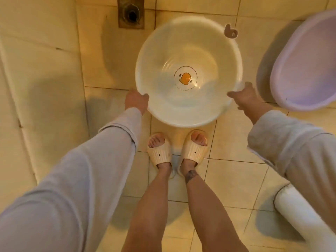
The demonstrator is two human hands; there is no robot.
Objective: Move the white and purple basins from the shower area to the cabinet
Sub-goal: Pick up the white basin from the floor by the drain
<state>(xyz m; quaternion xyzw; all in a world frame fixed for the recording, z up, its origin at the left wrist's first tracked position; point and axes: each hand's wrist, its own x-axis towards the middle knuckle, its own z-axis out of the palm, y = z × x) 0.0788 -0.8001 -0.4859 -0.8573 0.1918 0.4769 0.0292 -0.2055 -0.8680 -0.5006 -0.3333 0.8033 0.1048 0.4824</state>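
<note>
Both hands' fingers [145, 96] on white basin [189, 51] rim.

I grip one basin [189, 70] at its near rim, my left hand [136, 101] on its left side, my right hand [249, 99] on its right. My slippers [177, 151] stand just before it. A floor drain [131, 12] lies behind it, to the left. Another basin [307, 66] sits to its right.

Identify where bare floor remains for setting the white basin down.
Free: the tiles left of the white basin, below the floor drain. Also behind the slippers. Crowded: the right side, where the purple basin sits beside the right hand.
</note>
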